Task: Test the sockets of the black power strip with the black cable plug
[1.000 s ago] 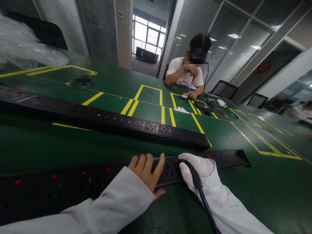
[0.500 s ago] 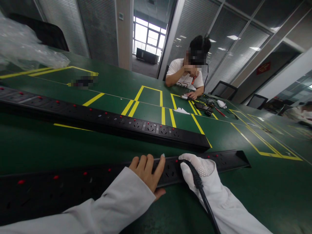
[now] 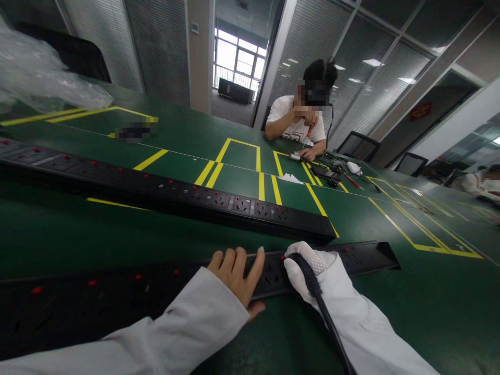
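A long black power strip (image 3: 128, 299) with red indicator lights lies across the near side of the green table, running under both hands. My bare left hand (image 3: 236, 276) is laid over it, fingers across the top and thumb at its near edge. To the right, my white-gloved right hand (image 3: 304, 268) is closed around a black plug (image 3: 302, 263), held against the strip's sockets. The plug's face is hidden by the glove, so how far it sits in the socket is not visible. Its thick black cable (image 3: 332, 328) runs down toward the bottom edge.
Behind lies a second black power strip (image 3: 219, 200), roughly parallel. Yellow tape (image 3: 244, 141) marks the green table (image 3: 183, 125). Clear plastic wrap (image 3: 47, 78) is at the far left. A seated person (image 3: 297, 117) is across the table, beside tools and cables (image 3: 332, 174).
My right hand has shifted slightly left and up along the strip with the plug. My left hand stays in place.
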Demonstrator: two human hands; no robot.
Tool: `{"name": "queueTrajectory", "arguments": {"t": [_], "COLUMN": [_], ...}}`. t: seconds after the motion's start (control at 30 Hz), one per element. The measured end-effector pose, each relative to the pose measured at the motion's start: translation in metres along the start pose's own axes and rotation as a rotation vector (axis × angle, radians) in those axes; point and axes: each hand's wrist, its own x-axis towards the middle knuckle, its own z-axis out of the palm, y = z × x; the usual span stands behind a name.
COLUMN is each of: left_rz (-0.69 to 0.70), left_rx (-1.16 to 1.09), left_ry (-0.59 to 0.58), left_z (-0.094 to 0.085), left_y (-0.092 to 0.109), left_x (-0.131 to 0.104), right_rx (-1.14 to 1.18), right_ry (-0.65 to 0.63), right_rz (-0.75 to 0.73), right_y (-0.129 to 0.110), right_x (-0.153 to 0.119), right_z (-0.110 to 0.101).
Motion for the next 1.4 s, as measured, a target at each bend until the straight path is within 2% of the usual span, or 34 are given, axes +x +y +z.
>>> {"name": "queueTrajectory", "arguments": {"t": [0.13,0.33,0.4,0.57,0.73,0.8,1.03,1.4], "left_rz": [-0.007,-0.008,-0.005,-0.004,-0.01,-0.006,-0.012,-0.007], "left_rx": [0.001,-0.027,-0.042,-0.028,-0.018,-0.018,-0.015,-0.026], "left_ry": [-0.003,-0.014,-0.017,-0.021,-0.021,-0.016,-0.006,-0.046], "left_z": [-0.001,-0.002,-0.002,-0.005,-0.006,-0.005,-0.002,-0.007], "left_y": [0.0,0.0,0.0,0.0,0.001,0.001,0.001,0.0], "left_x": [0.0,0.0,0.0,0.0,0.0,0.0,0.0,0.0], "right_rx": [0.055,0.05,0.029,-0.005,0.026,0.057,0.007,-0.048], "right_ry": [-0.044,0.149,0.174,0.153,0.008,-0.011,0.177,0.177], "right_rz": [0.024,-0.111,-0.152,-0.149,-0.043,-0.027,-0.139,-0.166], "right_y": [0.003,0.005,0.006,0.003,0.002,0.004,0.004,0.004], "right_x": [0.003,-0.007,-0.009,-0.007,0.001,0.002,-0.006,-0.007], "right_z": [0.001,0.007,0.009,0.006,-0.001,0.0,0.003,0.008]}}
